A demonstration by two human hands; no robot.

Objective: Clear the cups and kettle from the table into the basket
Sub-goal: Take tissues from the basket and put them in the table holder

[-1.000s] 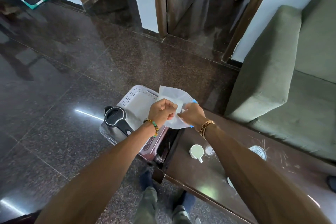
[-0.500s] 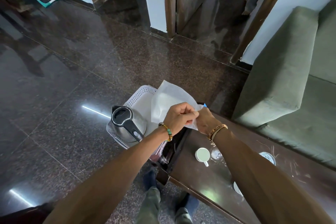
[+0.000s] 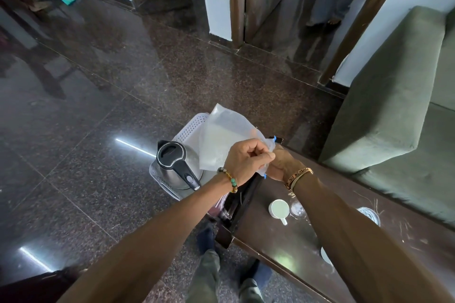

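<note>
Now the left hand (image 3: 242, 161) and right hand (image 3: 279, 167) move closer, fingers (image 3: 257, 152) pinching the plastic bag (image 3: 221, 140); the kettle (image 3: 177, 165) sits in the basket (image 3: 190, 128), and the cup (image 3: 279, 208) waits on the tabletop (image 3: 283, 243).

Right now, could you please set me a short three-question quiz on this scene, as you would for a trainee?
1. True or false: the steel kettle with the black lid stands in the white perforated plastic basket.
2. What do the left hand and the right hand hold between them? A) a folded towel B) a clear plastic bag C) a metal spoon
3. Fill in: the round white handled mug sits on the dark brown glossy ____.
Key: 1 true; 2 B; 3 table.
</note>
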